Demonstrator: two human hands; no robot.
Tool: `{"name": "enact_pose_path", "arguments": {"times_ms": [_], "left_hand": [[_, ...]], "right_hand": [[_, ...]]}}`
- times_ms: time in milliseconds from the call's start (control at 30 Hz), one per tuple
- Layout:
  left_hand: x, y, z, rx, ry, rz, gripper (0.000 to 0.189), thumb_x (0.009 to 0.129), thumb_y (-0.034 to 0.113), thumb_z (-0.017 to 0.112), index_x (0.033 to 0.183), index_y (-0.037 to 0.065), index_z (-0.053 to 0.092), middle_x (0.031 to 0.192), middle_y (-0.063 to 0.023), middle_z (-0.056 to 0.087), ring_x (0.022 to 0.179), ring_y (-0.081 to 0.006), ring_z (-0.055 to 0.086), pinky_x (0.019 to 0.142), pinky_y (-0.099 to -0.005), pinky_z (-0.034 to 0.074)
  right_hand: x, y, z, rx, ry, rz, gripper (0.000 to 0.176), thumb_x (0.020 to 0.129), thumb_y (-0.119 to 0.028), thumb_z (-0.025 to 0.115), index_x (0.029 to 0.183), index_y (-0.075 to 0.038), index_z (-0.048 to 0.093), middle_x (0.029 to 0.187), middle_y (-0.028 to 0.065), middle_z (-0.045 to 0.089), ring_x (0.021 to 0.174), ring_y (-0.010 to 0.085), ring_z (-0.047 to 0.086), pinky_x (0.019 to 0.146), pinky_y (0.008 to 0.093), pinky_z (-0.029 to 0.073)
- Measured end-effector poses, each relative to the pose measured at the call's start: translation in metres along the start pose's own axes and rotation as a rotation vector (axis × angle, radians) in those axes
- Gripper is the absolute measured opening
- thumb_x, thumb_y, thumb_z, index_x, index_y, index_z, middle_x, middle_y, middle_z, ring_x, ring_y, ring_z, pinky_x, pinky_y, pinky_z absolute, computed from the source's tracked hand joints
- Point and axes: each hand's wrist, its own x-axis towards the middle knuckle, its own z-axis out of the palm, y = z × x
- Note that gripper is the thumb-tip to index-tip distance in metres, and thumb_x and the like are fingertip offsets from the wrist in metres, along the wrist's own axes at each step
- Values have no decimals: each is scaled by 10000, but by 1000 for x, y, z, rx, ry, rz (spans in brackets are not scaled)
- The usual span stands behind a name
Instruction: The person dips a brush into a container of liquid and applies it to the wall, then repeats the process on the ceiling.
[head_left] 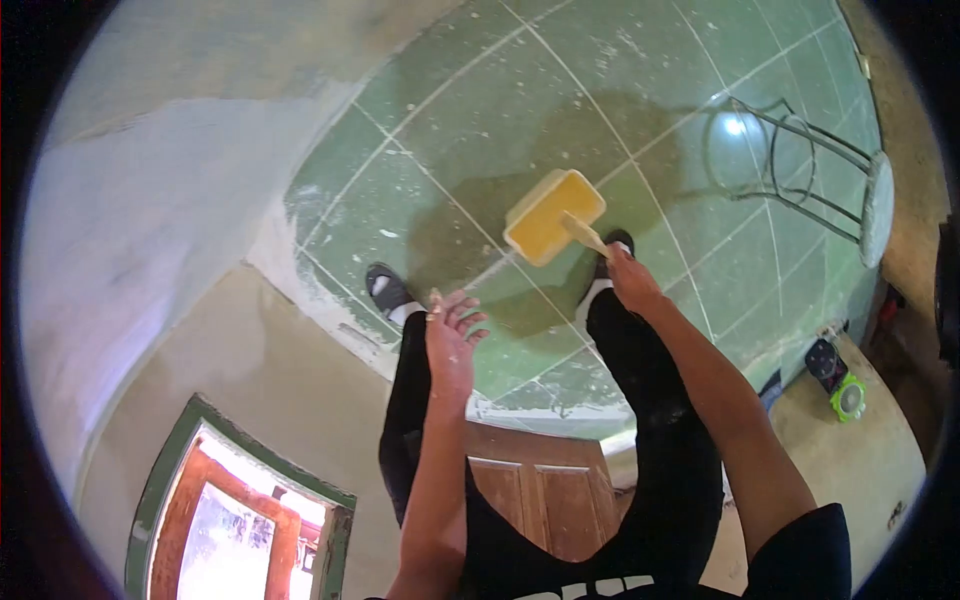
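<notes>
In my right hand [632, 282] is the pale handle of a wide block brush [550, 222], its rectangular yellow back facing up and a whitish edge around it. The brush hangs above the green floor tiles, in front of my right foot [620, 243]. My left hand [455, 335] is open and holds nothing, fingers apart and palm partly turned up. Whitish specks mark its skin. Below it stands my left foot [388, 288] in a dark sandal.
A patchy pale wall [160, 190] runs along the left. Green tiles [700, 190] carry white splashes. At right lies a metal-legged stool [875, 210]; below it, a dark and lime-green device [845, 395] rests on a pale surface. A green-framed opening [150, 500] and a brown door [545, 490] are behind.
</notes>
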Motion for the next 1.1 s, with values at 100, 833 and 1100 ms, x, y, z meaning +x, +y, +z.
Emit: {"name": "enact_pose_path", "arguments": {"times_ms": [100, 833, 1100], "left_hand": [[-3, 8, 3, -1, -21, -10, 555, 983, 554, 438, 1218, 62, 538, 1075, -68, 599, 949, -206, 590, 786, -368, 474], [6, 79, -50, -159, 189, 107, 465, 1012, 491, 429, 1139, 68, 573, 1015, -59, 618, 900, -174, 589, 757, -330, 464], [8, 97, -54, -99, 119, 151, 425, 1016, 446, 443, 1126, 58, 578, 1021, -75, 623, 895, -184, 615, 722, -316, 473]], "right_hand": [[1, -20, -13, 46, 95, -73, 322, 965, -135, 478, 1236, 38, 468, 1045, 303, 603, 944, 489, 590, 795, 543, 474], [308, -366, 108, 570, 270, -107, 436, 953, -229, 577, 1280, -29, 369, 1114, 268, 619, 1019, 502, 585, 844, 536, 476], [336, -397, 109, 481, 393, -156, 402, 947, -212, 584, 1245, -32, 384, 1087, 260, 636, 969, 501, 602, 795, 536, 489]]}}
